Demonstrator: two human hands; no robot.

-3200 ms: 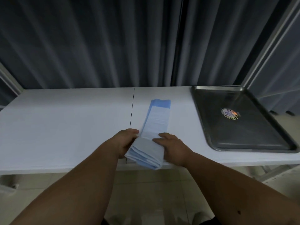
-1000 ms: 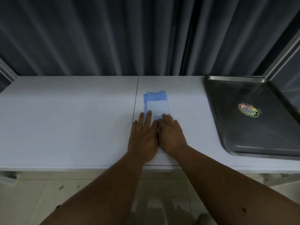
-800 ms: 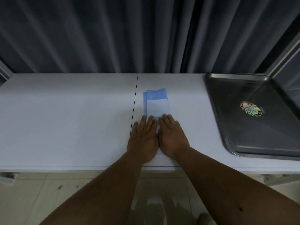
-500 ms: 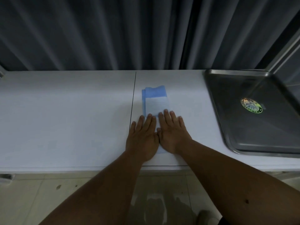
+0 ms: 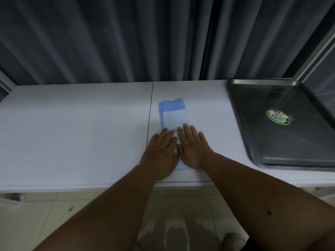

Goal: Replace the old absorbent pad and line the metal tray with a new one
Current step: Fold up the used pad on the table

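Pressing down with both palms, the person flattens a folded absorbent pad point(image 5: 173, 115) on the white tabletop point(image 5: 72, 127). The left hand point(image 5: 161, 151) and the right hand point(image 5: 192, 147) lie side by side, thumbs touching, fingers straight and spread flat over the near half of the pad; neither grip closes on anything. The pad's far half shows beyond the fingertips: a white panel bordered in blue, its far edge slightly uneven. It lies just right of the dark seam point(image 5: 150, 115) that divides the tabletop. The metal tray point(image 5: 268, 163) sits at the right end of the tabletop, well apart from the pad, bare but for a round sticker point(image 5: 277, 117) on its floor. No pad lies in it, so the lining step appears not yet begun. Whether this folded pad is the old one or the new one cannot be told.

Risks, as judgement: flat palms give no hold, so a forward push could slide the whole pad along the smooth tabletop instead of smoothing it. The folded layers may shift against one another, and the uneven far edge suggests that they are not fully squared. The near end lies close to the tabletop's front edge, so a pull toward the body could drag it over.
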